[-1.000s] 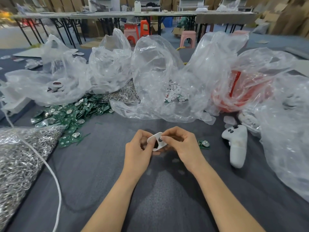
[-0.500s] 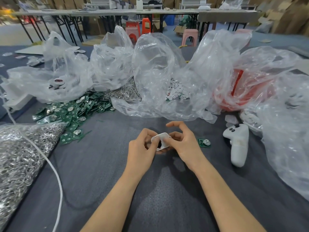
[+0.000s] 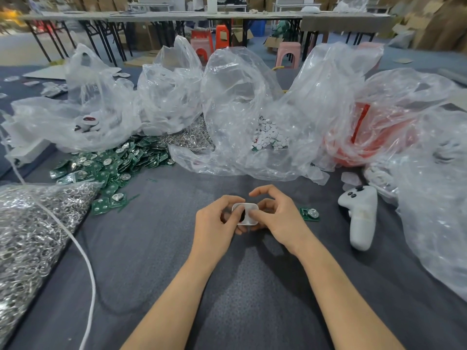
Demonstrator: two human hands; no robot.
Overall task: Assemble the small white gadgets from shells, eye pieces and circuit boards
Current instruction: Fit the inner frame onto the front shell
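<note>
A grey table (image 3: pixel 151 261) fills the view, with folding tables (image 3: pixel 177 17) and plastic stools (image 3: pixel 288 53) far behind the white shell (image 3: pixel 246 213). Crumpled clear bags (image 3: pixel 235 102) lie behind the shell and a heap of green circuit boards (image 3: pixel 111 168) lies to its left. A single board (image 3: pixel 309 214) and a white controller (image 3: pixel 360 218) lie to its right. The left hand (image 3: pixel 214 223) and right hand (image 3: pixel 280 218) pinch the shell just above the table, fingers curled round it. A dark part inside, perhaps an eye piece, is half hidden.

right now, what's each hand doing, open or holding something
Left hand: grips the white shell from its left side.
Right hand: pinches the same white shell from its right side.
</note>
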